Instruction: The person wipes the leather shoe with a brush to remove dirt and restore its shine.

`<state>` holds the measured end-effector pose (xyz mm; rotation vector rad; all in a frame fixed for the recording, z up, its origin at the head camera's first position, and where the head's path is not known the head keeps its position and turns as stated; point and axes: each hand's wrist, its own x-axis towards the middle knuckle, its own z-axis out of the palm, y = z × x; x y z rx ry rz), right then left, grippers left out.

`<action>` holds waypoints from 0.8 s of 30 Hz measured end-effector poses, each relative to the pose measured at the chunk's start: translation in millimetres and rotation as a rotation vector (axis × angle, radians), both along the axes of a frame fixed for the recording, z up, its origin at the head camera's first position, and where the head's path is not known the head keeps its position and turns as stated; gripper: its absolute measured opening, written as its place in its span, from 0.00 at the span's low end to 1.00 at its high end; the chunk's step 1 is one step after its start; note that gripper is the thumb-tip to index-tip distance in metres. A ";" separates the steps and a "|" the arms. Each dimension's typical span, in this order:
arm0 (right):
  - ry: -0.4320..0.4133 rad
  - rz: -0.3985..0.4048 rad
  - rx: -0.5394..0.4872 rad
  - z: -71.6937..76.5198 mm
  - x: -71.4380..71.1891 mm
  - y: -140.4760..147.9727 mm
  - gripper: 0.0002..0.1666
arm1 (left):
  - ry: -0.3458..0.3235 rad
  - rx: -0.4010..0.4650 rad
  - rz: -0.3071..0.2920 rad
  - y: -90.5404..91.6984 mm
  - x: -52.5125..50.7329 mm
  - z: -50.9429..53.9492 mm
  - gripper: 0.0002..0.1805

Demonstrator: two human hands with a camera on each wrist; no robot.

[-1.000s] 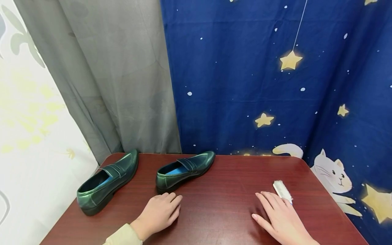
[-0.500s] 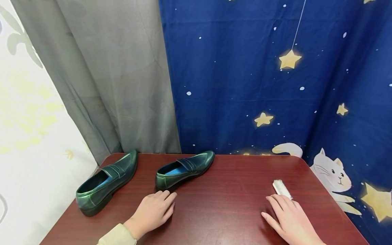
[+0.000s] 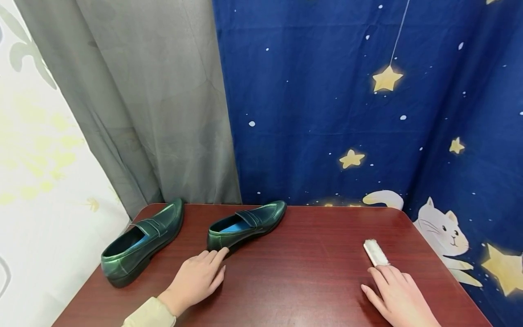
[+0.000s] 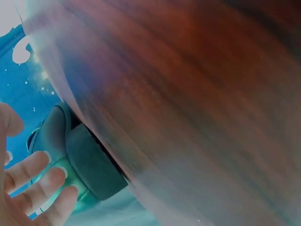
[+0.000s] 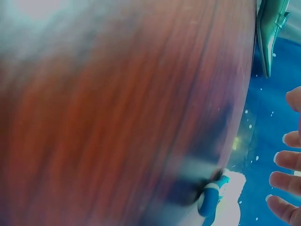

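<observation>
Two dark green loafers with blue insoles stand on a red-brown table (image 3: 310,272). My left hand (image 3: 194,279) is at the heel of the nearer-to-middle loafer (image 3: 245,225), fingers loosely bent and holding nothing. In the left wrist view its fingers (image 4: 40,186) lie in front of that loafer's heel (image 4: 91,160); whether they touch it I cannot tell. The other loafer (image 3: 143,245) stands farther left. On the right, my right hand (image 3: 402,295) hovers by a white-bristled brush (image 3: 376,252), covering its near end. A blue end of the brush (image 5: 208,201) shows in the right wrist view, apart from the spread fingers.
A grey curtain (image 3: 163,100) and a blue starry curtain (image 3: 310,104) hang right behind the table's far edge. A printed white cat (image 3: 443,231) appears on the cloth at right. A pale patterned surface (image 3: 49,181) borders the left side.
My left hand has moved left and slightly forward, up to the middle loafer's heel. My right hand has shifted right, toward the brush's near end. Shoes and brush stay put.
</observation>
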<state>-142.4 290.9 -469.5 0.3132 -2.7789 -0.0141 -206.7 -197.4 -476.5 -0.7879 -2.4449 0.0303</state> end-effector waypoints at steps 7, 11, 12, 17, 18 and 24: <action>0.023 -0.005 0.022 -2.3 0.8 10.8 0.23 | -0.031 0.019 0.072 -5.7 -4.8 0.2 0.29; 0.020 -0.014 0.023 -4.9 1.2 16.9 0.24 | -0.020 0.014 0.086 -10.0 -6.6 1.2 0.36; 0.004 -0.022 0.021 -5.0 1.1 18.1 0.24 | -0.017 0.012 0.085 -11.0 -7.0 1.7 0.37; -0.065 -0.069 0.026 -5.4 1.5 23.6 0.24 | -0.019 0.004 0.100 -14.5 -10.4 3.5 0.40; -0.086 -0.081 0.030 -5.0 1.0 24.9 0.24 | -0.027 0.002 0.109 -15.0 -11.2 3.7 0.41; -0.191 -0.114 0.054 -3.0 -3.4 32.5 0.24 | -0.087 -0.008 0.168 -16.7 -13.8 3.9 0.41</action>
